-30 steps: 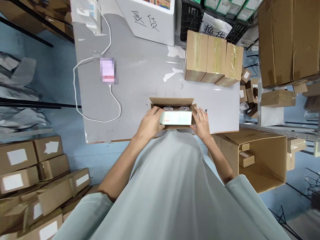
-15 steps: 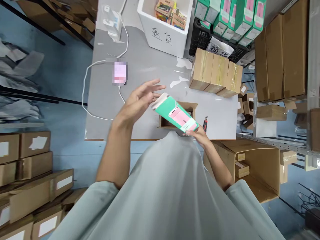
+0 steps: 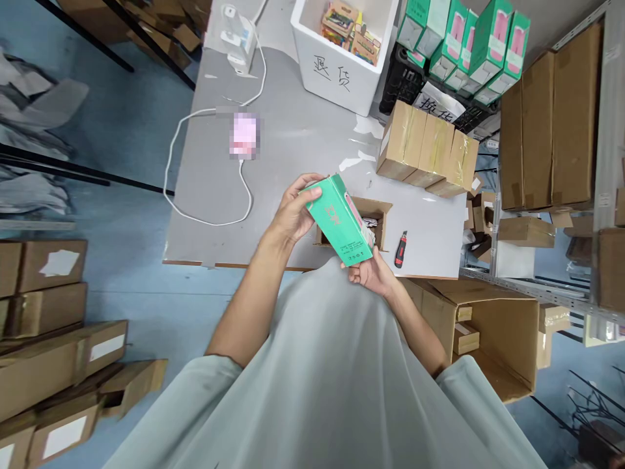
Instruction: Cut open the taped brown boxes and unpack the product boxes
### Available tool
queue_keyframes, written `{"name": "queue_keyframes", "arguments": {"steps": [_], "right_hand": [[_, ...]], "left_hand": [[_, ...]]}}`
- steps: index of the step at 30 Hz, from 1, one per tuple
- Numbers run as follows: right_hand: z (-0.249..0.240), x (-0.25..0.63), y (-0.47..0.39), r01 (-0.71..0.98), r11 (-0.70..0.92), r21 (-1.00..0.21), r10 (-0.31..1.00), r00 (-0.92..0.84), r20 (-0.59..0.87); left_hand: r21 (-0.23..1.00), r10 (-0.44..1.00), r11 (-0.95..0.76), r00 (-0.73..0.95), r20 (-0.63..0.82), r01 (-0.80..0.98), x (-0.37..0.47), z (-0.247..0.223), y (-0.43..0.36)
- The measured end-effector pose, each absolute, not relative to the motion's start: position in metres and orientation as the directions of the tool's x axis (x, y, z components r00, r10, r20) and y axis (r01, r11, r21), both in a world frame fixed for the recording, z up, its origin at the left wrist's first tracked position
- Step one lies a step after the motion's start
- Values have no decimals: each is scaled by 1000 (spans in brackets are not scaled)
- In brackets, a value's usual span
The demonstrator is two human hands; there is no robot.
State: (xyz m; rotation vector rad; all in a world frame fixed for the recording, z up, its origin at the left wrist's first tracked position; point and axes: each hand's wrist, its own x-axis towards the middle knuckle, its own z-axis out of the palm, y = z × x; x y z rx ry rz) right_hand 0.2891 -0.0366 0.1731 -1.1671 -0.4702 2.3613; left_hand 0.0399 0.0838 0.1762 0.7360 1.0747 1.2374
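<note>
Green box (image 3: 338, 221) tilts, held between both hands (image 3: 291, 213) (image 3: 375, 272).

The held box (image 3: 336, 212) is bright green, with paler lettering and dark small print on one face and pink on the next; the carton (image 3: 375, 208) beneath is plain brown. The cutter (image 3: 401, 251) at right is red and black. The bench (image 3: 293, 143) is grey, patched white. Far off, a white tub (image 3: 361, 88) bears black writing, and green-and-pink boxes (image 3: 454, 39) top a black crate (image 3: 403, 81). The shirt (image 3: 342, 365) is pale grey-green, the floor (image 3: 166, 319) blue.
</note>
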Motion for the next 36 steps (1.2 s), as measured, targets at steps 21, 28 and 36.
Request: {"name": "queue_keyframes", "arguments": {"steps": [21, 28, 36], "right_hand": [[173, 322, 15, 431, -199, -880, 962, -83, -259], [196, 305, 2, 745, 25, -667, 980, -151, -131], [198, 293, -6, 725, -208, -656, 963, 33, -269]], "left_hand": [[888, 940, 265, -103, -324, -375, 34, 182, 97], [904, 934, 272, -135, -330, -330, 39, 183, 102], [912, 923, 292, -164, -347, -288, 39, 181, 102]]}}
